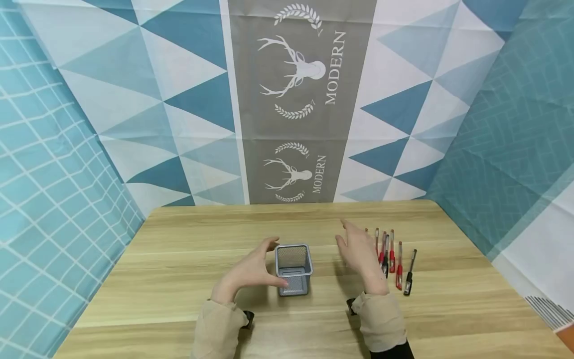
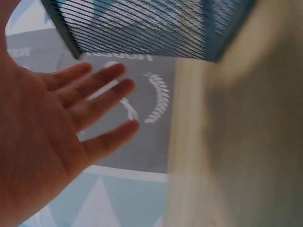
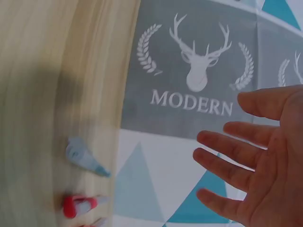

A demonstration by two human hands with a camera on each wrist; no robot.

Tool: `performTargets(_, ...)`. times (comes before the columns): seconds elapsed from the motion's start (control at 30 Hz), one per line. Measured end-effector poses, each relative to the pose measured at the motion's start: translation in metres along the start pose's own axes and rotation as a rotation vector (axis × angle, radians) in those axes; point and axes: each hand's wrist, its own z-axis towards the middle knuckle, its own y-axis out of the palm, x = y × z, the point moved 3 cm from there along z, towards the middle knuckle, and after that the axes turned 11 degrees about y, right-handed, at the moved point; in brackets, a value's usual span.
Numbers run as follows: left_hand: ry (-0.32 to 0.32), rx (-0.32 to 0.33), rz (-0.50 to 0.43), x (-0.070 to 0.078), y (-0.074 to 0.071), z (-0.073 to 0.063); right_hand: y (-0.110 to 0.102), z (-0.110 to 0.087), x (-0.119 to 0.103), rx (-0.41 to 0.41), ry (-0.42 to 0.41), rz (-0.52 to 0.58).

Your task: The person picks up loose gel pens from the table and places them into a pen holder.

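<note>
A grey metal mesh pen holder [image 1: 293, 271], square and open at the top, stands upright on the wooden table. My left hand [image 1: 255, 267] is at its left side, fingers spread and extended. The thumb overlaps the holder's front wall in the head view. In the left wrist view the mesh wall hangs above the left fingers [image 2: 104, 101]. My right hand [image 1: 358, 249] hovers over the table right of the holder, fingers spread and holding nothing. Beside it lie several gel pens, among them a red pen [image 1: 399, 267] and a black pen [image 1: 410, 273].
A small light-blue teardrop-shaped thing [image 3: 84, 157] lies near the pens in the right wrist view; the right hand hides it in the head view. The wooden table [image 1: 188, 269] ends at a patterned cloth backdrop [image 1: 296, 169]. Cloth also hangs along both sides.
</note>
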Motion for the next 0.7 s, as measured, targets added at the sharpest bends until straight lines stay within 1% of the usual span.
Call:
performTargets(0.07, -0.014, 0.004, -0.002, -0.005, 0.001, -0.002, -0.001, 0.002, 0.005, -0.014, 0.032, 0.014)
performTargets(0.2, -0.028, -0.019, -0.035, -0.015, 0.006, -0.004, -0.001, 0.003, 0.014, -0.04, 0.09, 0.037)
performTargets(0.3, -0.016, -0.046, -0.068, -0.02, 0.011, -0.003, 0.0, 0.003, 0.018, -0.045, 0.109, 0.031)
performTargets(0.43, 0.01, -0.067, -0.103, -0.022, 0.018, 0.0, 0.004, 0.002, 0.022, -0.063, 0.138, -0.004)
performTargets(0.57, 0.032, -0.076, -0.119, -0.021, 0.022, 0.002, 0.011, 0.0, 0.027, -0.135, 0.229, -0.032)
performTargets(0.7, 0.038, -0.083, -0.113, -0.02, 0.023, 0.004, 0.016, -0.004, 0.032, -0.229, 0.351, -0.005)
